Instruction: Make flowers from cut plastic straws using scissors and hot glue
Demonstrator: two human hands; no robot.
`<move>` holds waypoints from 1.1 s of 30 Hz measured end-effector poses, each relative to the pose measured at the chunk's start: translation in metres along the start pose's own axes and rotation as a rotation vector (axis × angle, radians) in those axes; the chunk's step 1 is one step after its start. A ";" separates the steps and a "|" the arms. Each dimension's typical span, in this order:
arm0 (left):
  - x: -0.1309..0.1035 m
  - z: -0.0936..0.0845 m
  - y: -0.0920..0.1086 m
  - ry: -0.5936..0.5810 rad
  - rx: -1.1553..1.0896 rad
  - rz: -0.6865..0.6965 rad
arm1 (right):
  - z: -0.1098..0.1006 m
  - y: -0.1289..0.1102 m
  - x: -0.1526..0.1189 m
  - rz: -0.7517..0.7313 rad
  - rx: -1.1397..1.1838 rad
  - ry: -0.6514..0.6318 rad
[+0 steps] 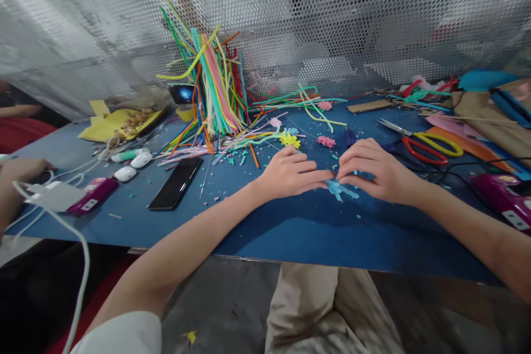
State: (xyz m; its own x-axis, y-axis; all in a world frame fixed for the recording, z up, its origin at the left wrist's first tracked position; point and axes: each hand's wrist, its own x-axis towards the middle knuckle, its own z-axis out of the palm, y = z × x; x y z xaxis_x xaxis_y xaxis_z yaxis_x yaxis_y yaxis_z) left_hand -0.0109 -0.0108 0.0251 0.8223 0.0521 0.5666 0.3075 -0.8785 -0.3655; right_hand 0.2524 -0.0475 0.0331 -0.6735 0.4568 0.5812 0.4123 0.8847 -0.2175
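Note:
My left hand (292,174) and my right hand (371,171) meet over the blue table (265,227), both with fingers closed on a light blue fuzzy piece (342,190). Its short strands stick out below the fingertips. Just behind my left hand lies a yellow fuzzy piece (290,139), and a pink one (326,141) rests behind the gap between the hands. Small blue clippings are scattered around.
A tall bundle of coloured pipe cleaners (215,88) stands at the back. A black phone (175,183) lies left of my hands, scissors (431,144) to the right. Purple power strips (93,196) sit at both sides. Another person's hand (25,171) is at far left.

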 end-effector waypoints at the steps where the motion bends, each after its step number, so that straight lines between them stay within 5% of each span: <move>1: 0.000 0.000 0.000 0.011 0.003 0.005 | 0.000 0.000 0.000 0.001 -0.002 0.006; 19: -0.004 0.001 -0.002 0.005 -0.010 -0.066 | -0.006 -0.003 0.000 -0.004 -0.015 0.114; 33: 0.003 -0.004 0.005 -0.034 -0.015 -0.036 | -0.002 -0.006 0.003 -0.049 -0.080 0.021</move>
State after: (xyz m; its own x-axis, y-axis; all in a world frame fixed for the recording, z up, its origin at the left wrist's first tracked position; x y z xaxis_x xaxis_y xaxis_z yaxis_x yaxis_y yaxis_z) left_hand -0.0091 -0.0169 0.0283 0.8269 0.0997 0.5534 0.3303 -0.8826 -0.3345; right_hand 0.2490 -0.0518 0.0380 -0.6814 0.4108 0.6057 0.4277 0.8951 -0.1259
